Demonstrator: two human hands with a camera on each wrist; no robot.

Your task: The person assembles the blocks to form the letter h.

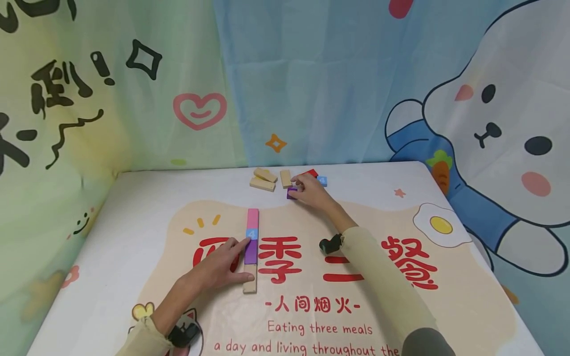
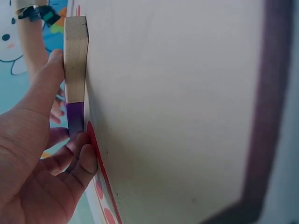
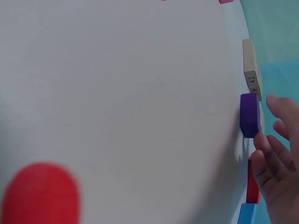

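A straight row on the table joins a pink block [image 1: 253,217], a blue block marked 4 [image 1: 252,234], a purple block [image 1: 251,252] and a plain wooden block [image 1: 250,284]. My left hand [image 1: 215,267] lies along its left side, with the thumb against the wooden block [image 2: 75,60] and fingertips at the purple one. At the far side my right hand [image 1: 311,190] reaches a separate purple block [image 3: 250,115]. Its fingers are spread loosely beside that block, one fingertip near its lower end in the right wrist view; a firm grip does not show.
Several plain wooden blocks [image 1: 262,184] lie left of my right hand near the back edge. A red block [image 1: 311,172] and another blue block [image 1: 322,181] are just behind that hand. A printed curtain [image 1: 311,89] hangs behind the table [image 1: 147,193].
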